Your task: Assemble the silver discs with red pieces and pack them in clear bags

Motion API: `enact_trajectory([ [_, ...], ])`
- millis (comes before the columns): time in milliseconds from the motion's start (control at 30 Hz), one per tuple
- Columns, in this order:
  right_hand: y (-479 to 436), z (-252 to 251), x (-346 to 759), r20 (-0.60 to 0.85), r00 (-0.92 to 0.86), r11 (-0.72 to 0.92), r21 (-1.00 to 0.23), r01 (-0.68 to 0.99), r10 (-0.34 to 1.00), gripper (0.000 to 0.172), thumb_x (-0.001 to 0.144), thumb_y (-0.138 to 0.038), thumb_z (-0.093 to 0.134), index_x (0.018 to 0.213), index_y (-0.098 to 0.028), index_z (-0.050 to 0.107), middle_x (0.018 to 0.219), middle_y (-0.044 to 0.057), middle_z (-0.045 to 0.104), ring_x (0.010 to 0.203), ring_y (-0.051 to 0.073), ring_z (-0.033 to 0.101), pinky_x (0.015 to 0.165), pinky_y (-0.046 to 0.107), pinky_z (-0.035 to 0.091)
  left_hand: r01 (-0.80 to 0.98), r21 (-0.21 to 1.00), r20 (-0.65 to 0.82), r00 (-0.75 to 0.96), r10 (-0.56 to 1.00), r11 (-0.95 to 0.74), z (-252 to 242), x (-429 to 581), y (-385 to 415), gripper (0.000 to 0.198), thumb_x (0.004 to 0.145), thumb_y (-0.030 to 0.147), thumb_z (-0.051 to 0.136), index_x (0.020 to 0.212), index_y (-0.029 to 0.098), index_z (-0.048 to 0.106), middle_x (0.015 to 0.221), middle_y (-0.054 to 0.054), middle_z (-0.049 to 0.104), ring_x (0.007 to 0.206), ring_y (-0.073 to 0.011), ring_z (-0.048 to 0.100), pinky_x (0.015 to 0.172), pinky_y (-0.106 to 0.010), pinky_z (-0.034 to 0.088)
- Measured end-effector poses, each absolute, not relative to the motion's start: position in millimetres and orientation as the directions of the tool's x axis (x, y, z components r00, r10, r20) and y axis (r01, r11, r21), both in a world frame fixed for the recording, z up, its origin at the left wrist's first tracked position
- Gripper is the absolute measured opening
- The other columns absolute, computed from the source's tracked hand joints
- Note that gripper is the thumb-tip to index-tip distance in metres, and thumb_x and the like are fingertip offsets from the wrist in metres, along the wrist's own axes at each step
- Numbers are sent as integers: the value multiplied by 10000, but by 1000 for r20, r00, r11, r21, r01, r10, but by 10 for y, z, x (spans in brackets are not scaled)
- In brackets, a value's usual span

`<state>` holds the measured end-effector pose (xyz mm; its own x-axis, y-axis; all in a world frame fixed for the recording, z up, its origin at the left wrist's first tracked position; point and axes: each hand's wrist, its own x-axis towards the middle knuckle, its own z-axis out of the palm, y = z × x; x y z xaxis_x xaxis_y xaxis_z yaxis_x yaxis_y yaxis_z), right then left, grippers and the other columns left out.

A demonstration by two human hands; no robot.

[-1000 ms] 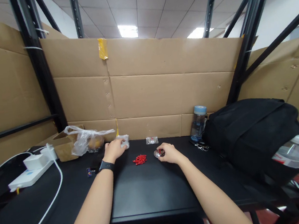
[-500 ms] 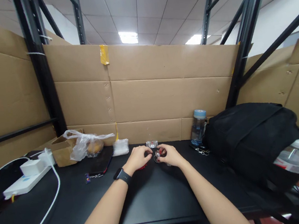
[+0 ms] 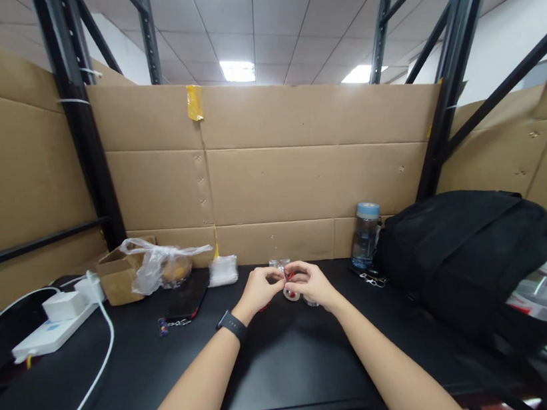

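Note:
My left hand (image 3: 263, 288), with a dark watch on its wrist, is closed in a pinch above the black table (image 3: 294, 363). Fingertip to fingertip with it, my right hand (image 3: 313, 283) is pinched too. Something small and partly red shows between the fingertips, too small to make out. Just under them lies a small round clear piece (image 3: 292, 294) with a red centre. Another small round clear piece (image 3: 311, 301) is partly hidden below my right hand. Behind the fingers a clear object (image 3: 279, 263) stands near the cardboard wall, partly covered.
On the left are a power strip (image 3: 53, 333) with white cables, a cardboard box (image 3: 118, 277), a plastic bag (image 3: 161, 267), a black pouch (image 3: 190, 298) and a white packet (image 3: 223, 271). A bottle (image 3: 365, 236) and a black backpack (image 3: 467, 260) stand right.
My hands have come together, and their fingertips now meet. The round clear piece with red that was at my right fingers now shows below the fingertips. The view has shifted slightly.

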<state>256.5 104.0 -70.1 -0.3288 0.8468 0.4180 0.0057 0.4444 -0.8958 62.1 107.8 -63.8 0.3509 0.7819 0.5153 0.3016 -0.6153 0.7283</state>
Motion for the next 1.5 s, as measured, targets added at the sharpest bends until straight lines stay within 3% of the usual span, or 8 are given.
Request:
enact_trajectory([
  [133, 1047, -649, 2616, 461, -314, 533, -821, 206, 830, 434, 647, -277, 813, 1058, -204, 693, 1023, 61, 704, 814, 201, 671, 662, 287, 545, 430, 639, 514, 377, 770, -637, -581, 520, 1078, 133, 748, 215, 644, 799, 177, 761, 802, -29, 764, 765, -189, 706, 764, -269, 533],
  [267, 1055, -549, 2853, 562, -298, 622, -569, 538, 772, 351, 620, -172, 757, 967, -217, 740, 905, 30, 714, 789, 194, 637, 746, 300, 514, 599, 510, 438, 437, 786, -617, -575, 284, 1184, 183, 689, 168, 628, 803, 197, 768, 740, -9, 756, 693, -176, 699, 700, -247, 503],
  [400, 1071, -518, 3137, 409, -331, 515, -515, 685, 850, 300, 592, -164, 759, 889, -205, 774, 813, 25, 728, 716, 191, 631, 689, 284, 487, 652, 427, 312, 545, 779, -627, -650, 79, 1316, 230, 680, 161, 623, 821, 224, 793, 744, -6, 763, 697, -176, 704, 688, -233, 485],
  [567, 1127, -609, 3273, 207, -392, 437, -557, 706, 896, 246, 579, -237, 831, 819, -203, 792, 710, 9, 724, 659, 190, 637, 618, 265, 461, 696, 358, 231, 580, 781, -622, -704, 43, 1338, 193, 673, 165, 665, 792, 244, 793, 759, -12, 762, 712, -188, 697, 698, -242, 475],
  [800, 1183, -688, 3269, 188, -410, 435, -598, 673, 892, 276, 532, -267, 879, 788, -220, 790, 751, 13, 742, 680, 202, 651, 622, 269, 475, 652, 181, 480, 594, 645, -736, -666, 406, 1088, 308, 894, 203, 555, 1151, 300, 694, 1209, -42, 693, 1123, -233, 605, 944, -364, 411],
  [1167, 1157, -651, 3209, 125, -419, 415, -547, 727, 899, 347, 608, -301, 873, 919, -184, 772, 836, 17, 737, 755, 173, 651, 688, 237, 469, 679, -17, 338, 695, 635, -734, -780, 766, 1018, 291, 908, 65, 509, 1016, 261, 696, 999, -32, 719, 943, -206, 607, 828, -338, 337],
  [1267, 1145, -638, 3191, 175, -399, 431, -497, 753, 900, 324, 692, -337, 831, 970, -184, 770, 906, 45, 736, 774, 180, 644, 704, 254, 471, 709, -37, 348, 670, 656, -704, -785, 778, 1027, 284, 903, 67, 513, 1045, 240, 688, 1001, -58, 709, 956, -222, 603, 815, -349, 327],
  [1500, 1121, -621, 3143, 267, -364, 450, -459, 766, 892, 283, 750, -295, 811, 1004, -182, 758, 991, 71, 712, 842, 192, 641, 753, 270, 487, 763, -15, 353, 609, 710, -646, -812, 785, 1083, 195, 901, 126, 545, 767, 187, 672, 844, -64, 700, 890, -235, 607, 831, -378, 297],
])
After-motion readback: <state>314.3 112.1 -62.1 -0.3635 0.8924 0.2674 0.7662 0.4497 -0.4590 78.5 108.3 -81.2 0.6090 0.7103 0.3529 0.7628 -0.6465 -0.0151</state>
